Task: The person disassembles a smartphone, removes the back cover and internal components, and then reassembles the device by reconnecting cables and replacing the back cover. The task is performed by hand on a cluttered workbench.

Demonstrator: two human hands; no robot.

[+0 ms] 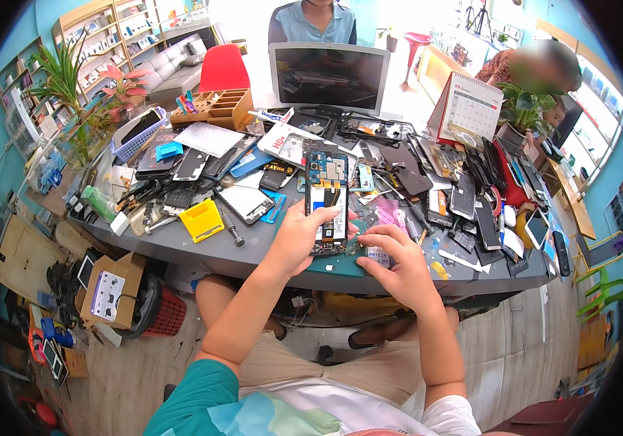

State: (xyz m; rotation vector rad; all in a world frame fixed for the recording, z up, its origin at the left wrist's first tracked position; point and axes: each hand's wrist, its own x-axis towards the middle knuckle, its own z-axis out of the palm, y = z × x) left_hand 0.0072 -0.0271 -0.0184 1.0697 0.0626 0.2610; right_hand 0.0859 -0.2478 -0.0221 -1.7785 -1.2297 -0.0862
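Hands just apart at the near edge of the desk point(160, 245): left hand point(300, 236), over the green mat point(348, 268), clamped on an opened phone point(329, 192); right hand point(396, 263) curved around a small grey piece point(378, 256), hold uncertain. Best, probably: frame-only grip, thumb clear of exposed parts. Phone's long axis toward far edge, circuit-board end foremost.

Over a cluttered desk point(180, 253), the left hand point(298, 236) holds an opened phone point(327, 192) — circuit board point(328, 168) and battery point(338, 227) exposed — while the right hand point(398, 263) curves just beside it, near a green mat point(348, 266).
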